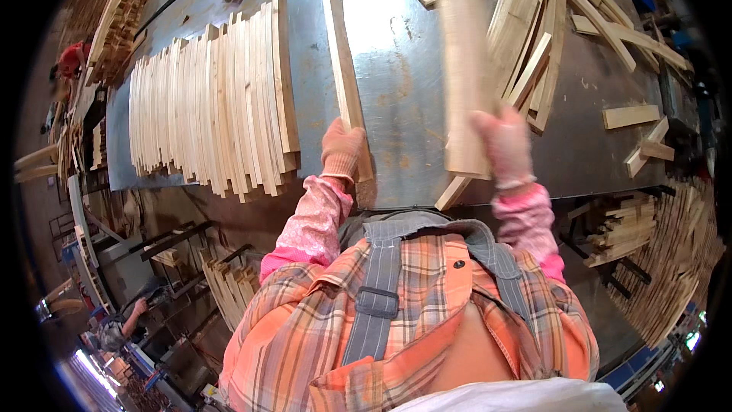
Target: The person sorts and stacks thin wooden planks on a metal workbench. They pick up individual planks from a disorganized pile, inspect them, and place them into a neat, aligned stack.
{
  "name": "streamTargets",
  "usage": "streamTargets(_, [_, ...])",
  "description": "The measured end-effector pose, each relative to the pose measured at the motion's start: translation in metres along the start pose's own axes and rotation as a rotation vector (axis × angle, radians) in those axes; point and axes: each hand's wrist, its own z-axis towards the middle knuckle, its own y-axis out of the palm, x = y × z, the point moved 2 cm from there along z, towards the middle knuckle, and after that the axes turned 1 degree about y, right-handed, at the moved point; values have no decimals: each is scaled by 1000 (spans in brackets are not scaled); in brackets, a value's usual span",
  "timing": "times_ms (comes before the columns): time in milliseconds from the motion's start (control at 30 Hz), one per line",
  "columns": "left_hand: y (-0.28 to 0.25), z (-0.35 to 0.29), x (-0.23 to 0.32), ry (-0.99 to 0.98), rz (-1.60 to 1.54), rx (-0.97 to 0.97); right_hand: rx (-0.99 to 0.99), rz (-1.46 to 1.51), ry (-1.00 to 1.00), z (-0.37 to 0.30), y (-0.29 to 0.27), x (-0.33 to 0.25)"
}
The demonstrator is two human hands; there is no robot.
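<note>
Left hand point(343, 149) pinches narrow pale wooden strip point(343, 65) | blurred right hand point(506, 149) clasps broad pale wooden board point(463, 61) | both look stiff, light; best gripped mid-length

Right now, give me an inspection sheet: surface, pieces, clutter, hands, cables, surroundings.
Surface: grey metal tabletop, brownish stains.
Pieces: narrow strip and broader board, in the hands; row of wooden strips at left.
Clutter: jumbled wood pieces at right, several crossing.
Hands: left hand grips the narrow strip; right hand, blurred, holds the broader board.
Cables: nothing seen.
Surroundings: stacked wood lower right; another person's arm lower left.
</note>
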Motion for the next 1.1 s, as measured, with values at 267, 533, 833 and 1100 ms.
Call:
streamTargets(267, [27,-13,62,43,318,13,-445,-849,-79,-3,146,96])
streamTargets(533, [-22,31,56,-16,-1022,-522,-69,-521,-173,-7,27,43])
streamTargets(833, [-83,54,-19,338,-1295,-169,276,-678,294,-24,-43,109])
streamTargets(1100, [-82,64,41,115,239,156,196,-515,448,-25,4,140])
